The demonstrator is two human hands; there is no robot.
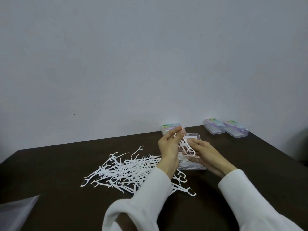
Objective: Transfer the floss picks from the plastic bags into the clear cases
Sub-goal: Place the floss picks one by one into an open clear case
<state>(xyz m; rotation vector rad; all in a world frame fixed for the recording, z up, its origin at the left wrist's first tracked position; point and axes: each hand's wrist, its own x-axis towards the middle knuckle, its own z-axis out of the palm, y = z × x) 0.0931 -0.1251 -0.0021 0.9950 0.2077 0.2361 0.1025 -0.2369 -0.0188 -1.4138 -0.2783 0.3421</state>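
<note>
Two hands: we hold a small bunch of floss picks (185, 144) between us, right of frame centre.
Left hand (168, 145): we pinch the bunch's upper end.
Right hand (204, 151): our fingers curl round its lower end.
Long axis: it slants from upper left to lower right.
Open case (194, 164): it sits directly below the bunch, nearer our right hand.
Loose pile (130, 169): it lies left of the hands.
Plastic bag (15, 210): lower left corner.
Closed cases (226, 128): upper right.

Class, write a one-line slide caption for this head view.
Both hands hold a few floss picks above an open clear case, beside the loose pile on the dark table.
</note>
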